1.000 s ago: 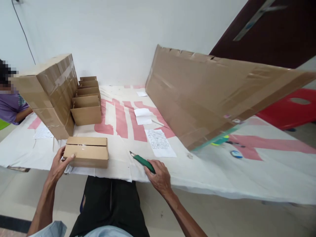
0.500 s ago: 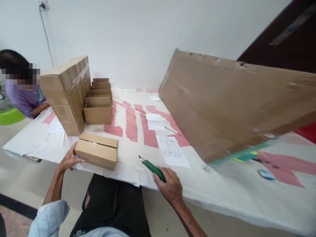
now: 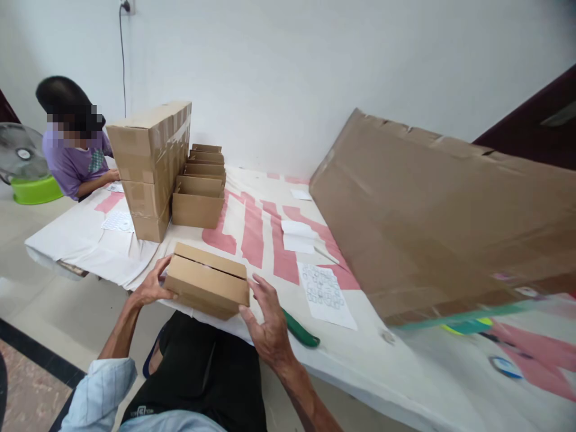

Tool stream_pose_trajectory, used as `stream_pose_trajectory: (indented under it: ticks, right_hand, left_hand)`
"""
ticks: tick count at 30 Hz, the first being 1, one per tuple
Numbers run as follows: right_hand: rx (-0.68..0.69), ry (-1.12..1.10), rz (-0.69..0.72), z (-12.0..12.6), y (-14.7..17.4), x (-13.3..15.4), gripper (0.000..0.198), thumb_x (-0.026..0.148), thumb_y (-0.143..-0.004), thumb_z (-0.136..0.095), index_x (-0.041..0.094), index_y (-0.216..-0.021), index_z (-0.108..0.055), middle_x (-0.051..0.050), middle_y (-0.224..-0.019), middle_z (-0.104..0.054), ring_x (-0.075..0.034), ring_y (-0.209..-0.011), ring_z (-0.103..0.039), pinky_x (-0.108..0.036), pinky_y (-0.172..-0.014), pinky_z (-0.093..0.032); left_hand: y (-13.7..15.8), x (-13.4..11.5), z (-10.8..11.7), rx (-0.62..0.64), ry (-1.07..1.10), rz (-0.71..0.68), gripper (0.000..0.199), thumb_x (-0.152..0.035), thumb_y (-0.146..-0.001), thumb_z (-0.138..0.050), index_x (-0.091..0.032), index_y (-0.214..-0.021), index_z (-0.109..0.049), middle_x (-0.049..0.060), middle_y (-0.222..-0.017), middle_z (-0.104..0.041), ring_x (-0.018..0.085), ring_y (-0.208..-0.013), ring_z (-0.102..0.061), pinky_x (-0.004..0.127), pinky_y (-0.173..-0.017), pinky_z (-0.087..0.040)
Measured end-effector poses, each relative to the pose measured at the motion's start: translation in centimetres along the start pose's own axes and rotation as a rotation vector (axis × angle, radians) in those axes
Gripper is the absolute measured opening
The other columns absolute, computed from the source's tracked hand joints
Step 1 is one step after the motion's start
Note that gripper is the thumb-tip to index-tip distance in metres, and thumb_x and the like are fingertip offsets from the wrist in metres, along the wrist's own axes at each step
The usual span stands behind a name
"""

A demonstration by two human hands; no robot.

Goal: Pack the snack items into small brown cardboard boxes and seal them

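Observation:
A small closed cardboard box is at the table's front edge, a narrow gap running between its top flaps. My left hand grips its left end, thumb at the front and fingers behind. At the right end, my right hand holds the box between thumb and fingertips. Just right of that hand lies a green-handled utility knife on the cloth; its blade end is hidden behind the hand. A printed sheet is beyond the knife.
Stacked taped cartons and a row of open boxes stand at the back left. A large cardboard sheet leans on the right, near a tape roll. Another person sits at the far left by a fan.
My right hand has let go of the utility knife, leaving it on the table, and moved left onto the box's right end. My left hand stays on the box. The view has shifted left.

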State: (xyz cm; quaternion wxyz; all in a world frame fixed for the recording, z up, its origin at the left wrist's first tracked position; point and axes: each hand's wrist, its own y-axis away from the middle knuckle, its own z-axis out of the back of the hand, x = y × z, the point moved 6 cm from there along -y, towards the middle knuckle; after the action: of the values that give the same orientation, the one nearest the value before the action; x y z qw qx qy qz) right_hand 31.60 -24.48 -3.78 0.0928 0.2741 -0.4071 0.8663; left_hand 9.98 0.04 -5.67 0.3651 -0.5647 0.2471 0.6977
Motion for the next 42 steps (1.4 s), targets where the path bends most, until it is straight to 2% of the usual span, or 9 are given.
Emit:
stream_pose_trajectory:
  ticks: [3,9,16,20,23,26,29,34,42]
  right_hand:
    - [-0.014,-0.047,-0.046,-0.6,-0.2,-0.4,0.041,0.035,-0.105,-0.056,0.025,-0.145,-0.062,-0.015,-0.148,-0.060,-0.033,-0.139,-0.058,-0.059,-0.114,-0.050]
    - [-0.048,-0.146,-0.197,1.0,2.1,-4.6,0.043,0.038,-0.105,-0.052,0.024,-0.143,-0.064,-0.015,-0.151,-0.061,-0.034,-0.140,-0.057,-0.061,-0.117,-0.047]
    - [-0.054,-0.129,-0.246,1.6,2.6,-6.2,0.043,0.042,-0.104,-0.050,0.023,-0.139,-0.067,-0.014,-0.145,-0.067,-0.032,-0.135,-0.062,-0.057,-0.114,-0.050]
    - [-0.103,0.004,-0.180,4.5,-0.7,-3.9,0.035,0.041,-0.105,-0.053,0.022,-0.128,-0.072,-0.014,-0.130,-0.073,-0.031,-0.123,-0.066,-0.056,-0.105,-0.054]
    - [-0.162,0.089,0.044,7.5,-5.2,1.6,0.023,0.031,-0.103,-0.060,0.024,-0.121,-0.073,-0.010,-0.118,-0.074,-0.029,-0.113,-0.066,-0.050,-0.098,-0.055]
    - [0.007,0.101,0.321,7.8,-9.6,7.3,0.017,0.018,-0.101,-0.063,0.023,-0.113,-0.074,-0.008,-0.109,-0.073,-0.026,-0.107,-0.065,-0.044,-0.094,-0.054]
    - [0.300,0.152,0.476,5.8,-12.1,10.0,0.017,0.013,-0.102,-0.059,0.020,-0.106,-0.074,-0.009,-0.105,-0.073,-0.025,-0.103,-0.062,-0.040,-0.089,-0.054]
    - [0.608,0.341,0.554,2.4,-13.3,9.3,0.017,0.016,-0.100,-0.064,0.021,-0.086,-0.072,-0.007,-0.093,-0.068,-0.023,-0.092,-0.058,-0.037,-0.082,-0.047]
    - [0.724,0.383,0.620,1.3,-13.9,9.0,0.021,0.009,-0.097,-0.063,0.021,-0.081,-0.072,-0.005,-0.088,-0.067,-0.021,-0.088,-0.059,-0.035,-0.082,-0.045]
  left_hand:
    - [1.0,-1.2,-1.7,-0.062,-0.082,-0.078,0.120,-0.045,-0.058,-0.098,-0.030,-0.161,-0.040,0.015,-0.164,-0.033,0.041,-0.153,-0.036,0.052,-0.111,-0.051]
    - [0.8,-5.3,-4.4,-0.060,-0.217,-0.263,0.121,-0.042,-0.059,-0.101,-0.027,-0.163,-0.040,0.015,-0.155,-0.039,0.041,-0.150,-0.038,0.059,-0.125,-0.037]
    - [-0.1,-7.2,-5.9,-0.052,-0.298,-0.366,0.117,-0.044,-0.063,-0.100,-0.024,-0.162,-0.042,0.019,-0.162,-0.037,0.044,-0.154,-0.034,0.066,-0.129,-0.030]
    - [-0.1,-8.1,-6.5,-0.075,-0.357,-0.384,0.120,-0.043,-0.060,-0.102,-0.024,-0.162,-0.042,0.020,-0.160,-0.041,0.045,-0.151,-0.038,0.067,-0.127,-0.033]
    - [-0.2,-9.0,-7.3,-0.073,-0.409,-0.396,0.122,-0.041,-0.059,-0.102,-0.024,-0.163,-0.041,0.020,-0.158,-0.042,0.045,-0.150,-0.039,0.067,-0.126,-0.034]
    - [-0.4,-9.7,-8.1,-0.068,-0.440,-0.403,0.123,-0.042,-0.058,-0.102,-0.024,-0.163,-0.039,0.020,-0.157,-0.042,0.044,-0.149,-0.039,0.066,-0.125,-0.034]
    - [-0.7,-10.2,-8.8,-0.063,-0.453,-0.404,0.123,-0.043,-0.059,-0.101,-0.025,-0.163,-0.039,0.020,-0.158,-0.041,0.044,-0.149,-0.038,0.065,-0.125,-0.034]
    - [-1.0,-10.6,-9.4,-0.066,-0.454,-0.400,0.121,-0.043,-0.058,-0.101,-0.026,-0.162,-0.042,0.018,-0.155,-0.043,0.044,-0.147,-0.040,0.064,-0.125,-0.034]
    - [-1.0,-11.2,-9.6,-0.053,-0.427,-0.396,0.120,-0.041,-0.055,-0.103,-0.026,-0.160,-0.046,0.018,-0.155,-0.045,0.045,-0.146,-0.040,0.063,-0.124,-0.034]
